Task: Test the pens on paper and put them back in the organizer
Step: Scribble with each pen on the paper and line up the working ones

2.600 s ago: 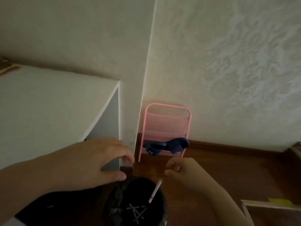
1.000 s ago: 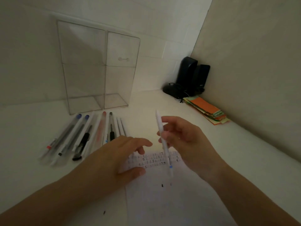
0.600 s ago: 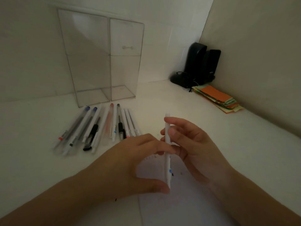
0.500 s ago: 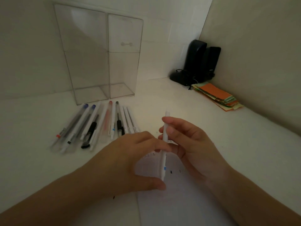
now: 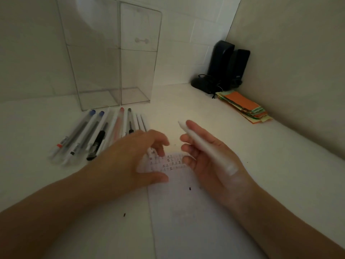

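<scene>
My right hand [image 5: 211, 161] holds a white pen [image 5: 203, 144] that lies slanted across the palm, one end pointing up and left. My left hand [image 5: 130, 161] hovers over the left edge of the paper sheet [image 5: 179, 212], fingers spread, nothing in it. The paper carries rows of small dark marks near its top. A row of several pens [image 5: 100, 131] lies on the desk to the left of the paper. Behind them stands the clear acrylic organizer [image 5: 113, 58] with two tall compartments, both empty as far as I can see.
Two black speakers [image 5: 226, 66] with cables stand in the back right corner. A stack of coloured paper slips [image 5: 244, 107] lies in front of them along the right wall. The white desk [image 5: 270, 165] meets walls at the back and right.
The view swung from a floor bin to the desk. The pen stood upright between both hands; now my left hand has let go and the pen lies tilted in my right.
</scene>
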`<act>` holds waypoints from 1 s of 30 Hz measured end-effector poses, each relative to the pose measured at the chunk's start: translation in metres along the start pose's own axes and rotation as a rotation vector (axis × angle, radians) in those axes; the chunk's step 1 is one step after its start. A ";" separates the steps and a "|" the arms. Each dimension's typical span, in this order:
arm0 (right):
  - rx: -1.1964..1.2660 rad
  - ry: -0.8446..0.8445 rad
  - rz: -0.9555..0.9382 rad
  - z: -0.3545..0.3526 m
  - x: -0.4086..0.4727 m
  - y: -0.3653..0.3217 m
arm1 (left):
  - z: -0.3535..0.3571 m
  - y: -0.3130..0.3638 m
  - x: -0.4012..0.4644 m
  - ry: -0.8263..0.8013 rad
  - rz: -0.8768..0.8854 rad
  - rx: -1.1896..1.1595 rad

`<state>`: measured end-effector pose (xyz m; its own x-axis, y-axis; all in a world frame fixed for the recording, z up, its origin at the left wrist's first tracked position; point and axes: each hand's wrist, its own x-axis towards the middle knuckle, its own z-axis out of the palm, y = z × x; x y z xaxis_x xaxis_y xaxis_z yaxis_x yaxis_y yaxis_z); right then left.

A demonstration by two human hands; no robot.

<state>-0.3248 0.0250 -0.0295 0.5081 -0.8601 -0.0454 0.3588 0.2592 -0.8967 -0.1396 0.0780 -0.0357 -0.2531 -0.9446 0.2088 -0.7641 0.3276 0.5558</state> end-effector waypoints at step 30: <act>-0.875 -0.048 -0.267 0.018 0.003 0.027 | 0.004 -0.018 0.003 -0.098 0.028 0.245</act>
<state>-0.2995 0.0372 -0.0464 0.5326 -0.8193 0.2125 -0.2422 -0.3880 -0.8893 -0.1285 0.0687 -0.0482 -0.3233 -0.9365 0.1357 -0.8737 0.3505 0.3373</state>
